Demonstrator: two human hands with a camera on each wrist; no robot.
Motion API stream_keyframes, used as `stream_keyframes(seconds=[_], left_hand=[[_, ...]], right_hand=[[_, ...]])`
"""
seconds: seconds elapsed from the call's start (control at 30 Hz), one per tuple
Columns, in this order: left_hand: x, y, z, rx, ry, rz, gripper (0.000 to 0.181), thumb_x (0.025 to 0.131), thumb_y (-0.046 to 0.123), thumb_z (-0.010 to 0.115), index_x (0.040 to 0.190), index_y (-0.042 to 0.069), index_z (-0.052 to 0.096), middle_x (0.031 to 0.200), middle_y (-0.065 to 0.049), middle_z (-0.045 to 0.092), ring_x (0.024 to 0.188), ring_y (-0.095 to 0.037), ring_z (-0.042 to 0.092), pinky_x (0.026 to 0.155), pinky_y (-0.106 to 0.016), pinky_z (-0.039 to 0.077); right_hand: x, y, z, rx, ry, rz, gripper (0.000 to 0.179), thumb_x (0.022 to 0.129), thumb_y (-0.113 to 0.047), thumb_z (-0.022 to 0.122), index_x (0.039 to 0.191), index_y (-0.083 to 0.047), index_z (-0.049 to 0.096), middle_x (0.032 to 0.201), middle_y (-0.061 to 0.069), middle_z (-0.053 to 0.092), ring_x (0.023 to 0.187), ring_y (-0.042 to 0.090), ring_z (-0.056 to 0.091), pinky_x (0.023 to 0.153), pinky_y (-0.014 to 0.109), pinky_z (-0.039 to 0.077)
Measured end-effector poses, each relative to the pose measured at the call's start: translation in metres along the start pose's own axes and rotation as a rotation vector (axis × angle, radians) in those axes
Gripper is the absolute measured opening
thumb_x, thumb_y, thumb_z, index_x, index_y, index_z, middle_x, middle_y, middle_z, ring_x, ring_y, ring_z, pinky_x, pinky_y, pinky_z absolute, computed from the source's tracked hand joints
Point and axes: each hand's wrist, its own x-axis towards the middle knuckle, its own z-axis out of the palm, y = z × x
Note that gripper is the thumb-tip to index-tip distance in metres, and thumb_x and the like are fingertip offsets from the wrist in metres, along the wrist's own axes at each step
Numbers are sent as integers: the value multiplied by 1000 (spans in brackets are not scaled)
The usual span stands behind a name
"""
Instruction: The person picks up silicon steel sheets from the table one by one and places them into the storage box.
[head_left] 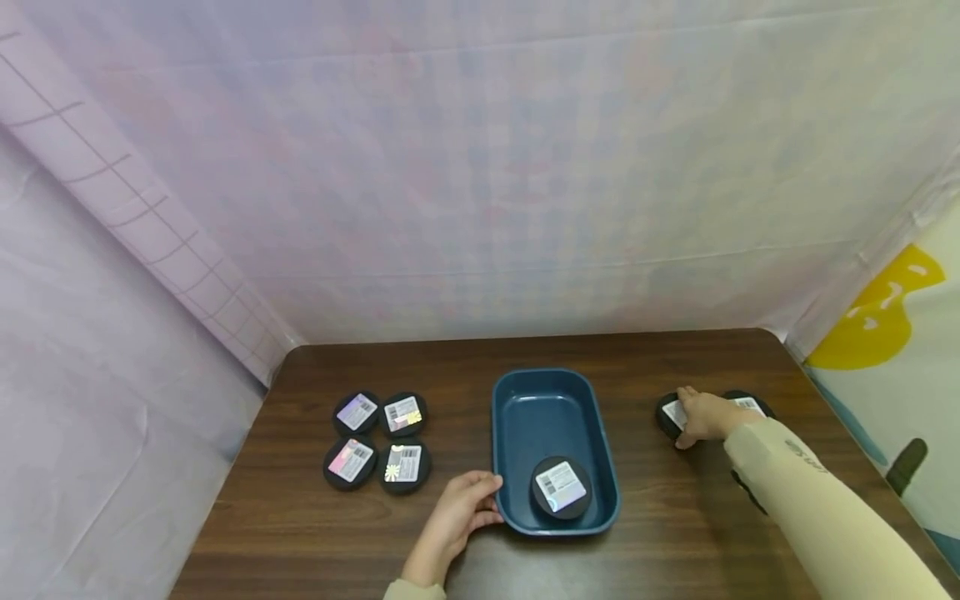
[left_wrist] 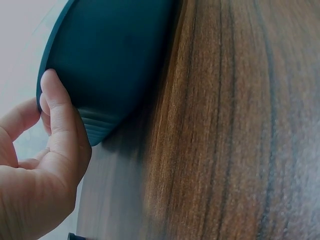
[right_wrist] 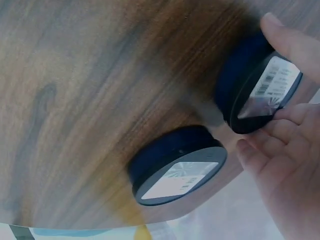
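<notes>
My left hand [head_left: 461, 508] pinches the near left rim of a dark blue rectangular tray [head_left: 536, 417], thumb on top and fingers beneath. From the left wrist view, the tray's outer side [left_wrist: 110, 55] shows above the wood. Inside the tray's near end lies a round black container [head_left: 561, 487], its white barcode label facing up. Off to the right, my right hand [head_left: 705, 415] grips another round black container [right_wrist: 250, 80] by its sides, between thumb and fingers. Close beside it sits a similar labelled container [right_wrist: 177, 170], partly covered by my right arm in the head view.
Several matching black containers [head_left: 377, 442] stand grouped on the left of the brown wooden table [head_left: 262, 508]. Pale patterned cloth [head_left: 480, 192] hangs behind the table's back edge and along both sides.
</notes>
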Motion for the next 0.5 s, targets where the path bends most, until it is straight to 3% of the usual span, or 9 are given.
stream_keyframes(seconds=[0.23,0.5], left_hand=[[0,1,0,-3,-3,1,16,91,13,54,96,-2,54,68,-1,52,61,-10,52,56,-23,52],[0,2,0,0,-1,3,16,90,13,55,96,-3,55,69,-1,53,61,-10,52,56,-23,52]], right_hand=[[-1,0,1,-15,39,-14,96,70,-36,78,123,28,30,127,48,30,118,56,36,97,59,34],[-3,9,12,56,130,-35,98,69,-38,78,128,24,31,130,44,32,117,56,37,95,61,35]])
